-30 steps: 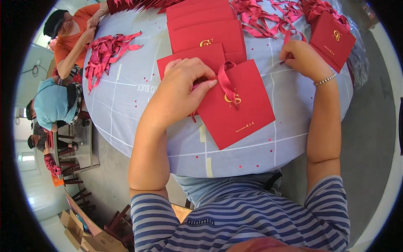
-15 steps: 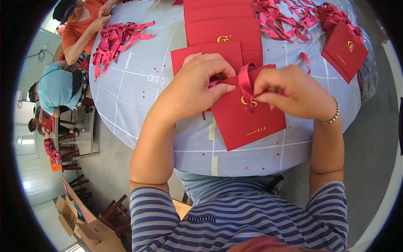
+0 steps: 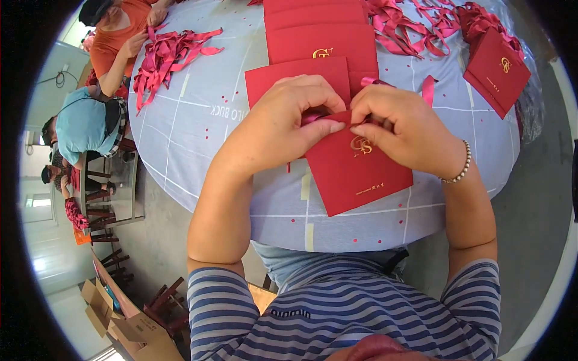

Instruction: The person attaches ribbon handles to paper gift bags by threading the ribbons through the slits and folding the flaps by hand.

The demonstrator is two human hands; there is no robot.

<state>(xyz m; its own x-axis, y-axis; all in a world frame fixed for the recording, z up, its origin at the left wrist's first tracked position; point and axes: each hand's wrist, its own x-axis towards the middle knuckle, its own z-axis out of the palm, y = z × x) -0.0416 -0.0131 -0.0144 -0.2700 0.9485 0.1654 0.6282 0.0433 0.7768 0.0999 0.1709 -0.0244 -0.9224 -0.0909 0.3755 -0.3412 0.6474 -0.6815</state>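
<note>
Red bag on the desk, gold emblem at its centre.
Left hand and right hand each pinch the ribbon in their grip; a stack of red bags lies at 12 o'clock; both hands have closed in since earlier.

Both hands meet at the middle, fingertips pinched

Left hand curls in from the left, right hand from the right — thumbs and forefingers nearly touching, forearms bare, elbows bent outward

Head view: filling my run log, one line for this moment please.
left hand: pinching ribbon | right hand: on red bag | surface: table
</note>
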